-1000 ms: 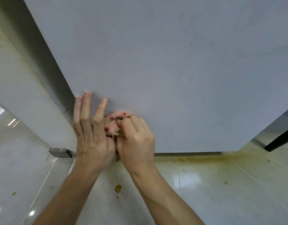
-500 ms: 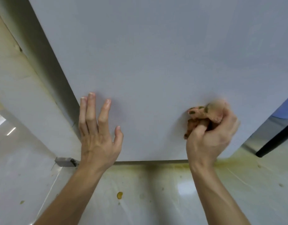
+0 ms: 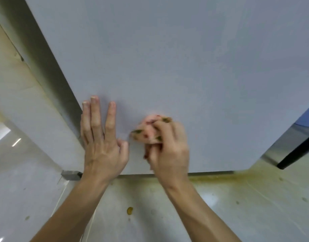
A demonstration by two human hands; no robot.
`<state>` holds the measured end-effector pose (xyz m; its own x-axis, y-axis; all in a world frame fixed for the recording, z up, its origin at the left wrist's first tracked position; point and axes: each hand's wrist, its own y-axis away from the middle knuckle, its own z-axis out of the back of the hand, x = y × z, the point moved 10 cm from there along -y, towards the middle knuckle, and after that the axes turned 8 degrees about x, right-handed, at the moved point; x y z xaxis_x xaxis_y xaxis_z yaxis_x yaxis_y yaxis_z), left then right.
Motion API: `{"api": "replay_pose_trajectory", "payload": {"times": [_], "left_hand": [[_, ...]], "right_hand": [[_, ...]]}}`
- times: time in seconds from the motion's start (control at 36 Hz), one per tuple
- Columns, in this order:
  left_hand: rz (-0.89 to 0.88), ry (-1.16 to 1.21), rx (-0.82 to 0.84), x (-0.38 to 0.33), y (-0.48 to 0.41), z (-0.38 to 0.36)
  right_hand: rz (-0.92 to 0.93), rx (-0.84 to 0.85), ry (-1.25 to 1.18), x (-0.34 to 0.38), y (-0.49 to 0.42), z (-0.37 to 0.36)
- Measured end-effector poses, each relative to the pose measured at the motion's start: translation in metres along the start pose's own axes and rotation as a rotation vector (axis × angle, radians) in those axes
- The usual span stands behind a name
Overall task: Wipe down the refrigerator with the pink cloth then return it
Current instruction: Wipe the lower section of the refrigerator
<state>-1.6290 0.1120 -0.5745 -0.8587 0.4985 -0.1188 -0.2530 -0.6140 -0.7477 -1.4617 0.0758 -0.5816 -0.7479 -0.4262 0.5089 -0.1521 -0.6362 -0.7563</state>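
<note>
A glossy floor (image 3: 254, 215) bears yellowish stains, an orange blob (image 3: 129, 210) and a grey bracket (image 3: 70, 175).

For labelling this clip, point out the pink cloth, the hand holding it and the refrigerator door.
pink cloth (image 3: 147, 132): head view, bunched part beside the fingers.
right hand (image 3: 169, 152): head view, back of the hand.
refrigerator door (image 3: 185, 67): head view, bare middle panel.

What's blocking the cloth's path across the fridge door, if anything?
Only the left hand: it lies flat on the fridge door just left of the pink cloth, which the right hand grips against the door. A leftward stroke would likely meet it. Above and to the right, nothing visible stands on the door.
</note>
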Motion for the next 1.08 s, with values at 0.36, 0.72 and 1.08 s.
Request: {"api": "replay_pose_trajectory", "payload": {"times": [0.36, 0.72, 1.08], "left_hand": [[-0.001, 0.0, -0.011, -0.011, -0.016, 0.002], [0.057, 0.059, -0.068, 0.011, -0.011, 0.022], [0.074, 0.097, 0.022, 0.009, -0.014, 0.029]], "right_hand": [[-0.498, -0.5, -0.12, -0.122, -0.002, 0.135], [0.128, 0.094, -0.057, 0.074, -0.049, -0.039], [-0.225, -0.431, -0.125, -0.039, -0.041, 0.119]]}}
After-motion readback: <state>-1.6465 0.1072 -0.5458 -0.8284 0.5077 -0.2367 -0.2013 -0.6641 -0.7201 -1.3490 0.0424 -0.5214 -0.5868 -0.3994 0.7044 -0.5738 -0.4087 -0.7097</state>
